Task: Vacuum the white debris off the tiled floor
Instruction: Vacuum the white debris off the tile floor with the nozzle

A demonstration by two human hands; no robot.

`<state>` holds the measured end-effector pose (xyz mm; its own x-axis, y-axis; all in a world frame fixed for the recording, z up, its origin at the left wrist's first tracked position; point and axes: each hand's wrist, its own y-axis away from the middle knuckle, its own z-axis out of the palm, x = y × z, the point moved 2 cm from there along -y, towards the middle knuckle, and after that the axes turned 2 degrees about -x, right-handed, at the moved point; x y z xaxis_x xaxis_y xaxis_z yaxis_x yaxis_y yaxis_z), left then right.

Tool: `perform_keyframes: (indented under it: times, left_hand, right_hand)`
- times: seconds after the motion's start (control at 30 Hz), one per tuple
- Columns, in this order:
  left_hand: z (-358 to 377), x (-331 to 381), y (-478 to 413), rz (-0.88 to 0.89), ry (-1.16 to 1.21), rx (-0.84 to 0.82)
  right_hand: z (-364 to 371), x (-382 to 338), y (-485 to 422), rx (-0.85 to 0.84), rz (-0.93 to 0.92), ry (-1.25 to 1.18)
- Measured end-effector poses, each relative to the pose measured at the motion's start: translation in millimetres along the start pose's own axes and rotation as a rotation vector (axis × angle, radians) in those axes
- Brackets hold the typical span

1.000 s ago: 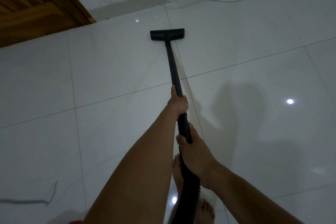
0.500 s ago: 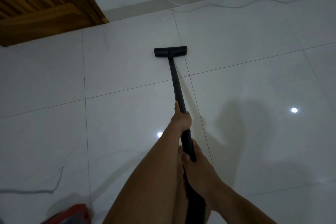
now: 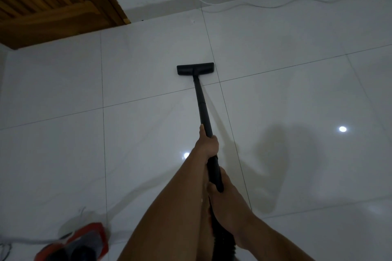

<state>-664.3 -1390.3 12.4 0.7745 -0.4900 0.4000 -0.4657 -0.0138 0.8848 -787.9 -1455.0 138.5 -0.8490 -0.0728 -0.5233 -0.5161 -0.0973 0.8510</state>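
Currently you are gripping tube [image 3: 203, 106] with both hands: left hand [image 3: 206, 144] curling round it ahead, right hand [image 3: 226, 199] wrapping it nearer you. Nozzle [image 3: 195, 69] resting on floor [image 3: 148, 137] at 12 o'clock. Risks: sucking in white cord [image 3: 265, 5] lying at 1 o'clock; missing debris, too faint to place.

Open tiles [image 3: 148, 133] ahead; cable [image 3: 273, 7] beyond; red object [image 3: 84, 241] (perhaps the vacuum) near-left.
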Motion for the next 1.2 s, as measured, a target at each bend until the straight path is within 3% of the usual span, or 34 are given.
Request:
perform_keyframes:
  times: [0.37, 1.2]
  left_hand:
    - [-20, 13, -32, -0.021, 0.065, -0.029]
    - [-122, 163, -144, 0.004, 0.028, -0.06]
  right_hand:
    - [9, -19, -31, 0.002, -0.014, -0.033]
    - [15, -183, -150, 0.034, 0.026, -0.068]
